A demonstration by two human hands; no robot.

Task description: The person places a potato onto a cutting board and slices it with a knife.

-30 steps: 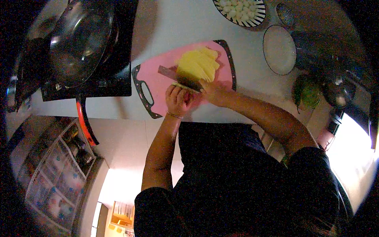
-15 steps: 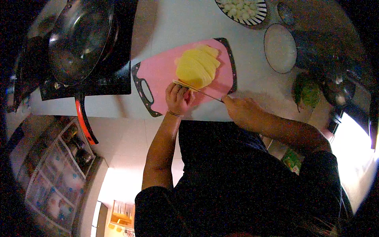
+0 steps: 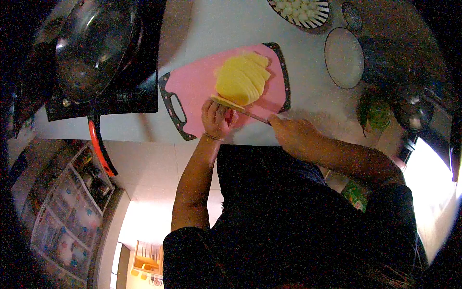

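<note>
Pale yellow slices, which look like potato [image 3: 243, 79], lie fanned and overlapping on a pink cutting board [image 3: 192, 82] with dark ends. My right hand [image 3: 294, 137] grips the handle of a knife [image 3: 256, 116], whose blade points left along the near edge of the slices. A yellow strip shows along the blade. My left hand [image 3: 216, 120] is closed at the near end of the potato, fingers curled beside the blade tip. Most of the piece under those fingers is hidden.
A dark frying pan [image 3: 94, 53] with a red-and-black handle [image 3: 98, 147] sits on a black cooktop [image 3: 139, 98] at left. At upper right are a striped plate [image 3: 320, 19] of white pieces, a white plate [image 3: 344, 58] and a green vegetable [image 3: 377, 115].
The blade now shows a broader yellow face near my left fingers, as if tilted. Both hands stay in nearly the same place. The whole view has shifted slightly.
</note>
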